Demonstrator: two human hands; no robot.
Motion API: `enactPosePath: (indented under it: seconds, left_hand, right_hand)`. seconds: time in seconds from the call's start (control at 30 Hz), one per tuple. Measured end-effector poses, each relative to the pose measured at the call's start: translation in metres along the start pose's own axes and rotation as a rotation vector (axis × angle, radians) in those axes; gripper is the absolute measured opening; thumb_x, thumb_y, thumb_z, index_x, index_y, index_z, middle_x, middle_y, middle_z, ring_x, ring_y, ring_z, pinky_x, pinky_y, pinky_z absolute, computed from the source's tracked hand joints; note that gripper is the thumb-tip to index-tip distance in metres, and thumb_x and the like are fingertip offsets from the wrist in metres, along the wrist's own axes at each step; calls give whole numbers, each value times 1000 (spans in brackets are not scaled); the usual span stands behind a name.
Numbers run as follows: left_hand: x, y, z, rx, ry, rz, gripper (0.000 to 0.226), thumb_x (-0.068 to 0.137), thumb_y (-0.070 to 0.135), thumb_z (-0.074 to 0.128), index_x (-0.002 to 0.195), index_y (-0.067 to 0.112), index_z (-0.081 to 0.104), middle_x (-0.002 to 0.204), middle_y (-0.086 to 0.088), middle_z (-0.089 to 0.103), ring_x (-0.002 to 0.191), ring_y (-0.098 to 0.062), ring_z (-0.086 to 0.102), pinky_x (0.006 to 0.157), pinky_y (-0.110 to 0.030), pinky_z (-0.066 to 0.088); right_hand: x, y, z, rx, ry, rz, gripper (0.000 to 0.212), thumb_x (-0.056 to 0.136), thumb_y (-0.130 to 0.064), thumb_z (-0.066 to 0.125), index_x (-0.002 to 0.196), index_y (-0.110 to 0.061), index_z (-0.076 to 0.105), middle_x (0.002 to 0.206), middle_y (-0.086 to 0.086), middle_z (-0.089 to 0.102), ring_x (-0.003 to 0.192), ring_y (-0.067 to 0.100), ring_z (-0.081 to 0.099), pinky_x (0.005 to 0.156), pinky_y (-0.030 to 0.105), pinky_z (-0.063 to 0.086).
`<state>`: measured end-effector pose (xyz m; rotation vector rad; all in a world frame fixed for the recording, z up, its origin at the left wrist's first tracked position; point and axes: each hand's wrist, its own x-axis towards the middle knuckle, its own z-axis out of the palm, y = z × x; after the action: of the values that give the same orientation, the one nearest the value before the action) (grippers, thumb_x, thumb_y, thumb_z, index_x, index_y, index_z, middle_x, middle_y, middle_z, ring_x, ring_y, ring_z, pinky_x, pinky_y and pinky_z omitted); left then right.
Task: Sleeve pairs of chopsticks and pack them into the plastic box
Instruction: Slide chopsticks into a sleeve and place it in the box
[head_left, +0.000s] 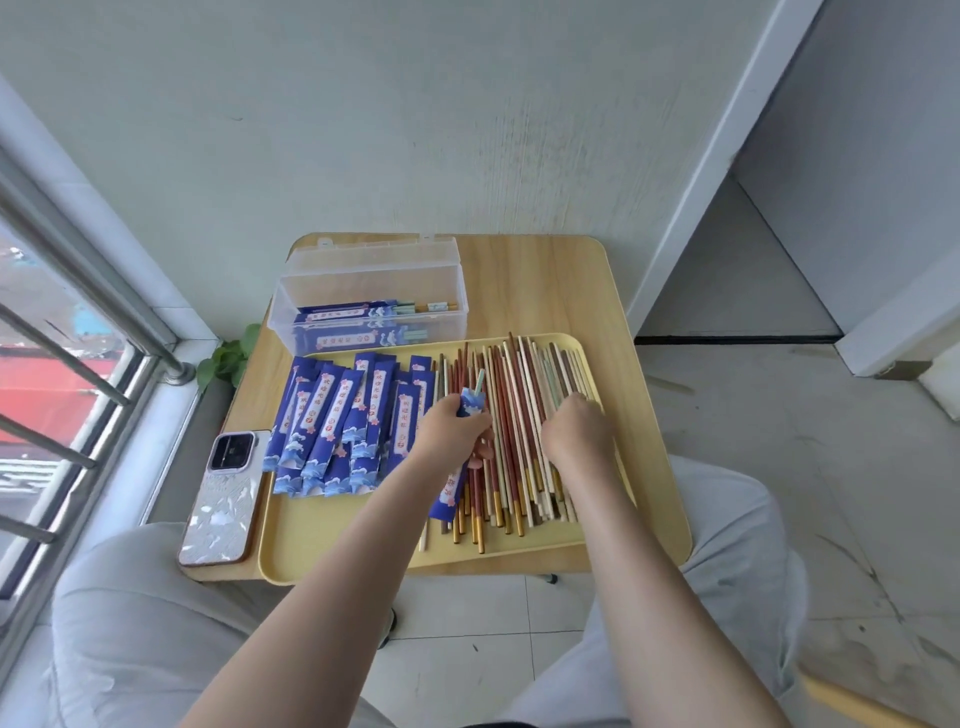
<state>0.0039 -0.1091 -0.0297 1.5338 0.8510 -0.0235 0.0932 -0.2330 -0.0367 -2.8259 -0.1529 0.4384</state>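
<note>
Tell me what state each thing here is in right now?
Plastic box: lid open, a few sleeved pairs inside.
Empty sleeves: spread on the tray's left.
Loose chopsticks: piled on the tray's right.
Left hand: grips a sleeve with a chopstick poking out.
Right hand: rests on the loose chopsticks.
Phone: face down beside the tray.

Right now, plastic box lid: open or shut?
Open. The plastic box has its lid tipped back behind it, and sleeved chopsticks lie inside.
</note>
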Motion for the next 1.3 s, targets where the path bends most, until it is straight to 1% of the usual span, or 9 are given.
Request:
enactPosePath:
  seconds: [0.13, 0.33, 0.47, 0.63, 0.73, 0.8, 0.9, 1.03, 1.3]
  left_hand:
    - [0, -2, 13, -22, -77, 0, 16, 98, 15, 60, 114, 12, 58, 99, -12, 71, 67, -16, 69, 58, -27, 57]
    - [2, -6, 17, 43, -101, -27, 9, 98, 14, 60, 107, 14, 58, 95, -10, 66, 75, -15, 68, 54, -23, 53]
    - [3, -5, 16, 49, -99, -38, 10, 98, 14, 60, 108, 12, 59, 90, -9, 66, 73, -15, 67, 53, -22, 53]
    - [-2, -1, 9, -24, -65, -27, 11, 98, 12, 59, 107, 5, 60, 78, -11, 66, 57, -16, 64, 53, -26, 55]
    - [-5, 0, 0, -53, -10, -9, 7, 97, 12, 61, 99, 6, 60, 71, -9, 63, 52, -16, 61, 51, -26, 55]
    - [-6, 0, -7, -59, 25, 8, 9, 96, 14, 64, 97, 5, 59, 68, -9, 62, 50, -16, 60, 50, -26, 54]
    - [-9, 1, -18, -60, 65, 21, 11, 95, 14, 64, 93, 6, 58, 65, -9, 60, 48, -16, 58, 48, -27, 52]
    - [-14, 1, -29, -47, 82, 45, 14, 95, 13, 64, 85, 8, 56, 60, -7, 58, 43, -15, 54, 46, -26, 50]
    - [-22, 1, -45, 25, 58, 146, 19, 93, 13, 66, 80, 10, 53, 59, -6, 57, 40, -12, 50, 44, -19, 46]
  right_hand:
    - [1, -1, 6, 127, -64, -19, 23, 99, -15, 57, 119, -4, 61, 108, 11, 68, 94, 27, 68, 64, 30, 50]
    - [-1, -5, 5, 154, -88, 3, 27, 102, -18, 54, 126, -5, 58, 116, 11, 65, 98, 26, 67, 71, 31, 52]
    - [-1, -2, 4, 260, -47, -31, 23, 103, -23, 52, 118, -6, 58, 105, 9, 67, 87, 23, 66, 68, 33, 54]
    - [-6, -10, -15, 603, -6, -212, 15, 101, -13, 51, 111, -21, 58, 78, -2, 60, 53, 9, 48, 44, 19, 36]
    - [-12, -23, -36, 985, -155, -188, 22, 96, -4, 52, 99, -15, 70, 86, 8, 74, 60, 11, 62, 50, 21, 46]
    - [-17, -32, -45, 1112, -224, -226, 19, 94, -1, 58, 99, -15, 69, 87, 3, 77, 69, 14, 71, 56, 24, 52]
    - [-20, -47, -49, 1136, -177, -332, 8, 98, -9, 61, 99, -15, 65, 78, 2, 76, 62, 14, 67, 51, 22, 49]
    - [-24, -65, -44, 998, -9, -409, 22, 105, -23, 46, 99, -11, 63, 60, -4, 57, 49, 2, 50, 53, 21, 41]
    - [-31, -92, -36, 922, 2, -483, 23, 108, -25, 38, 93, -18, 55, 57, -6, 53, 50, 6, 48, 59, 30, 43]
